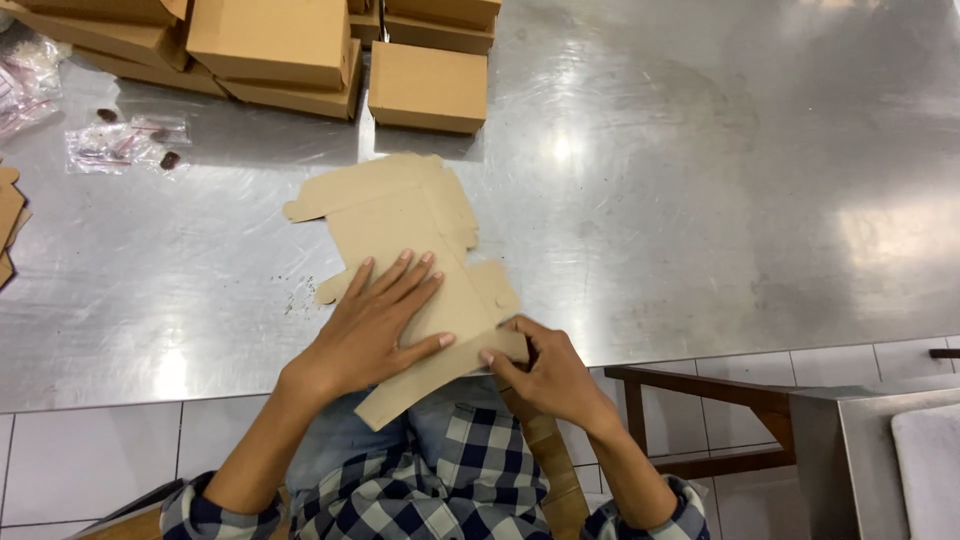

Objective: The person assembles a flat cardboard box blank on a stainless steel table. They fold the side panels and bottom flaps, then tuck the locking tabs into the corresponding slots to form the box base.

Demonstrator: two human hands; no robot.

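Left hand lies flat, open, on a flat box blank at the worktop edge; right hand pinches its flap, mid-fold.

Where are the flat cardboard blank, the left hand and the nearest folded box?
flat cardboard blank (400, 215), head view, on its bare upper panel.
left hand (375, 325), head view, on the back of the hand.
folded box (428, 88), head view, on its top face.

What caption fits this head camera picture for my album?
Left hand presses a flat cardboard box blank on the steel table; right hand bends its flap.
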